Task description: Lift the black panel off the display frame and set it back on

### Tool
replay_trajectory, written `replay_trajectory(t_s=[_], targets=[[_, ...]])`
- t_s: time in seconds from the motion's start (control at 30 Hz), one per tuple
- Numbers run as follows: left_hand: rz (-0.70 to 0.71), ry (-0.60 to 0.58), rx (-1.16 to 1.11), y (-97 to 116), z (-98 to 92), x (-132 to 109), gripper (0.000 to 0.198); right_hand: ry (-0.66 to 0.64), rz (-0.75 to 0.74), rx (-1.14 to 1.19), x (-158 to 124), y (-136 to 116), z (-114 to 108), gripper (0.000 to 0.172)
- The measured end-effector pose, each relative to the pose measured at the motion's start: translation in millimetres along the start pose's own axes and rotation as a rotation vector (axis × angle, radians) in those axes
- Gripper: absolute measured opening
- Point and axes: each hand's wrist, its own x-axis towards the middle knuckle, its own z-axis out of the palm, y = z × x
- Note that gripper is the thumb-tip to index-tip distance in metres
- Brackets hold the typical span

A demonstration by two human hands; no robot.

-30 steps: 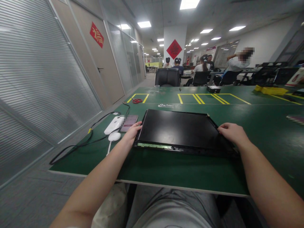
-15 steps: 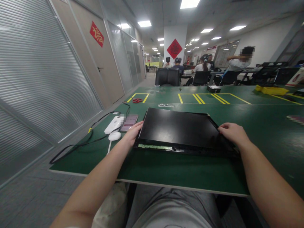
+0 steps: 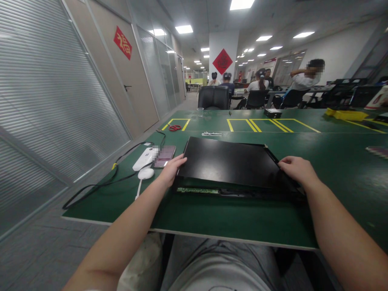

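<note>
Cable (image 3: 100,184): black, runs along the left edge of the worktop (image 3: 212,216) to a white power strip (image 3: 144,159); a white puck-shaped device (image 3: 146,173) lies just near of it.
Phone (image 3: 165,156): flat on the worktop, screen lit, just left of the left hand.
Left hand (image 3: 173,169): closed on the near-left corner of the black panel (image 3: 230,161). The fingers lie over the top edge; the thumb is hidden.
Black panel: centre of the worktop, lying over a base frame (image 3: 242,194). Its near-left edge is raised, and the gap shows a green circuit strip (image 3: 197,190) on the frame. On the right, panel and frame seem to meet under the right hand.
Right hand (image 3: 298,169): curled over the panel's right edge and gripping it; the fingertips are out of sight.
Far side: red scissors (image 3: 175,128) by yellow tape boxes; a small metal part (image 3: 211,134) just beyond the panel; other people sit at desks well beyond.
Step in hand (judged): the panel is being parted from its frame, with the left side up first.
Next move calls for (judged): an even lift from both hands. The panel should stay level so it does not flex. Watch for any ribbon that may tie it to the circuit strip; none can be made out.
</note>
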Motion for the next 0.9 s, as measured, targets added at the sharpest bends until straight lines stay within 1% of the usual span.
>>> replay_trajectory(t_s=[0.1,0.2,0.33,0.53,0.7,0.8,0.9], targets=[[0.032,-0.127,0.044,-3.3,-5.1,1.3,0.050,-0.010,0.018,0.000,-0.4,0.8,-0.9,0.028],[0.054,-0.185,0.073,-4.8,-7.1,1.8,0.053,-0.015,0.029,-0.015,-0.6,1.8,-1.6,0.030],[0.065,-0.206,0.072,-6.2,-7.0,2.5,0.055,-0.016,0.038,-0.015,0.2,2.9,-1.3,0.030],[0.125,-0.169,0.050,-6.5,-5.7,2.2,0.055,0.006,0.028,0.019,1.9,4.6,0.3,0.027],[0.178,-0.217,0.008,-2.3,2.0,-4.2,0.058,-0.020,0.034,-0.003,-0.3,1.6,-2.3,0.028],[0.169,-0.236,-0.015,-0.7,5.1,-7.2,0.058,-0.024,0.030,0.011,-0.1,2.2,-2.4,0.027],[0.160,-0.250,-0.028,-0.5,5.4,-8.1,0.058,0.001,0.037,0.068,2.6,7.6,0.6,0.023]])
